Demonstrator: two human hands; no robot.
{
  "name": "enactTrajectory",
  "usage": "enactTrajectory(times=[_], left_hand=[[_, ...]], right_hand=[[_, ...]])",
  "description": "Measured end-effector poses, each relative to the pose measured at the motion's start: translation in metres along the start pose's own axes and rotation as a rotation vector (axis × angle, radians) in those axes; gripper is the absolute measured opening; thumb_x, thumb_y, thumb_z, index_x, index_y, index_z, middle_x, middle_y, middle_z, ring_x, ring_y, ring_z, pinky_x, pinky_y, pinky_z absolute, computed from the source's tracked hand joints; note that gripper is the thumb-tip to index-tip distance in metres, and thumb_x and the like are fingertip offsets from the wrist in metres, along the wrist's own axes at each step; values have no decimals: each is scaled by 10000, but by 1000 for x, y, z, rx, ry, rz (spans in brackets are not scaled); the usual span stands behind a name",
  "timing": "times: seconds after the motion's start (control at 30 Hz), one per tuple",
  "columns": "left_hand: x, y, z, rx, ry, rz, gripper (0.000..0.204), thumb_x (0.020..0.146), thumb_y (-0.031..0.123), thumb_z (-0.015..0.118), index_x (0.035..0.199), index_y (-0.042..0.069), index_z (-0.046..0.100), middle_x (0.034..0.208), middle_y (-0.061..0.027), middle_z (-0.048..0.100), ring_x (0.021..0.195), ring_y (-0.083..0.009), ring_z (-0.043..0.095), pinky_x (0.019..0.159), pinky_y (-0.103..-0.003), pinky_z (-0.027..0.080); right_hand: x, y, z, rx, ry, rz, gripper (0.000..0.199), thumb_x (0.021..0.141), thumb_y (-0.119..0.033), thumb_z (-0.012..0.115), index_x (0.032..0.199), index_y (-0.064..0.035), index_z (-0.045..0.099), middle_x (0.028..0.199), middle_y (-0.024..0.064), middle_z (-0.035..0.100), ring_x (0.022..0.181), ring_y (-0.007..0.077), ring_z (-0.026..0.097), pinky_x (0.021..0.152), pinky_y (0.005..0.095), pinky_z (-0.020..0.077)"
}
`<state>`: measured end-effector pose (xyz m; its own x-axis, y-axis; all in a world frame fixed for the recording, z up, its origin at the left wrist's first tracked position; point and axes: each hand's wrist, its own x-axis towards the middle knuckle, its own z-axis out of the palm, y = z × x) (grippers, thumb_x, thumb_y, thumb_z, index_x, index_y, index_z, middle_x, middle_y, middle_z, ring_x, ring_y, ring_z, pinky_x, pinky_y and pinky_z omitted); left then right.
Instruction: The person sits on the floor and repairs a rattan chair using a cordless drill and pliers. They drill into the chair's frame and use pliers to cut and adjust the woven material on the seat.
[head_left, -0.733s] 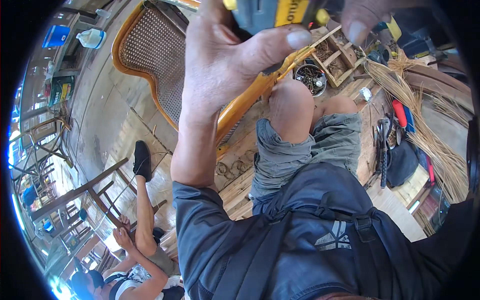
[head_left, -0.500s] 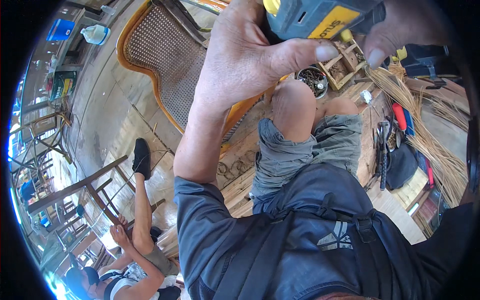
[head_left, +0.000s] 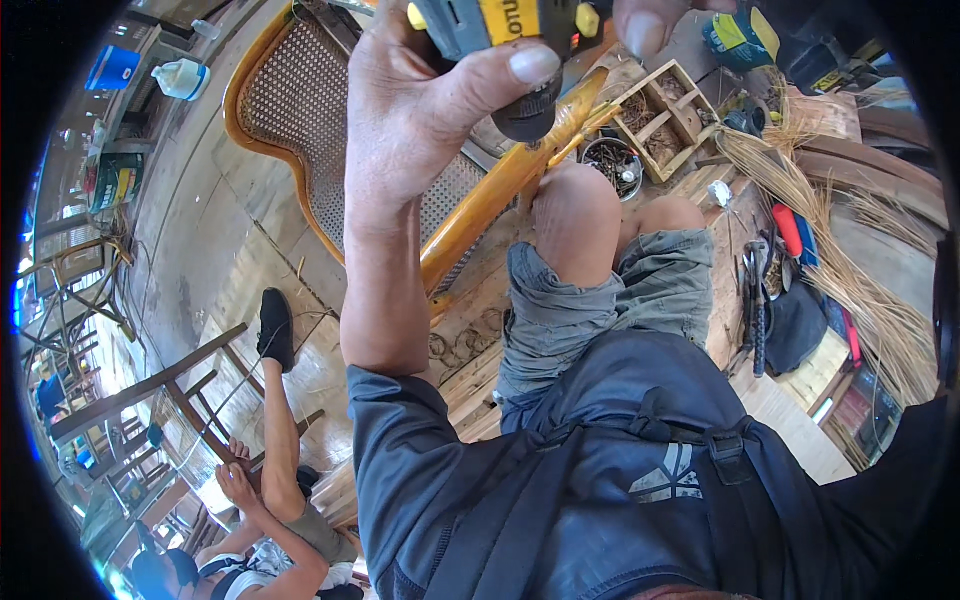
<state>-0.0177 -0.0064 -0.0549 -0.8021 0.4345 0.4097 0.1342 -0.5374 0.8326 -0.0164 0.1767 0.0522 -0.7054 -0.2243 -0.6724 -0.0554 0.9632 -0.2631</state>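
My left hand [head_left: 400, 130] is closed around a dark grey and yellow cordless drill [head_left: 470, 25] at the top edge, its thumb across the casing. A round black part, like a chuck [head_left: 525, 115], shows below the thumb. My right hand [head_left: 645, 28] is just right of the drill, mostly cut off by the top edge; its thumb shows, but what it grips, if anything, does not. Behind my left forearm lies a chair with a woven cane panel [head_left: 310, 110] and a glossy orange-brown wooden frame [head_left: 480, 215].
Near my knee are a metal bowl of screws [head_left: 612, 165] and a divided wooden box [head_left: 665, 120]. Cane strips [head_left: 800, 220], pliers [head_left: 757, 300] and a red-handled tool [head_left: 787, 230] lie at right. A co-worker [head_left: 270, 540] holds a wooden frame [head_left: 150, 385] at lower left.
My left hand and the drill have moved left, bringing the round black part into sight. My right hand has moved left and up, uncovering the wooden box and a grey-yellow item behind.
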Motion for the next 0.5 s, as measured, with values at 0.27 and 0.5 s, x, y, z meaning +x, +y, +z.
enactTrajectory(times=[0.27,0.5], left_hand=[[12,4,8,-295,-249,-133,660,745,85,790,1281,-23,420,1045,-117,641,912,-168,644,800,-296,534],[-1,-1,15,-21,-15,-88,645,751,100,791,1271,-37,436,1084,-133,635,943,-190,644,851,-323,527]], right_hand=[[-2,1,-2,5,6,-12,722,718,-33,738,1376,-80,444,1301,103,558,1167,188,540,1002,309,411],[0,0,0,4,14,-33,728,716,-31,738,1379,-81,441,1302,104,558,1172,188,537,1005,309,408]])
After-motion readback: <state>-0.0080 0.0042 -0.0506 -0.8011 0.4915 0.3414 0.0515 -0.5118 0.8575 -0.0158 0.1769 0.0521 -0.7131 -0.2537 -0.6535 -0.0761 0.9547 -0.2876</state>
